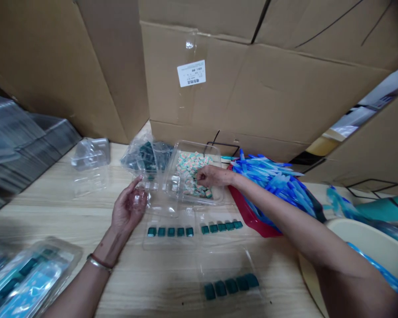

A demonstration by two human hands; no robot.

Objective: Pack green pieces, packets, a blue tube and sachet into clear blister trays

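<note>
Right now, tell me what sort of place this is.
Probably a hand-packing workshop: clear plastic blister trays holding rows of teal pieces, a heap of blue plastic sticks in a red tub, and cardboard cartons around the bench.

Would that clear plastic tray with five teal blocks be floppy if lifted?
The clear plastic tray looks thin and light, so it would probably flex. The teal blocks sit in shallow-looking pockets, so tilting might spill them.
</note>
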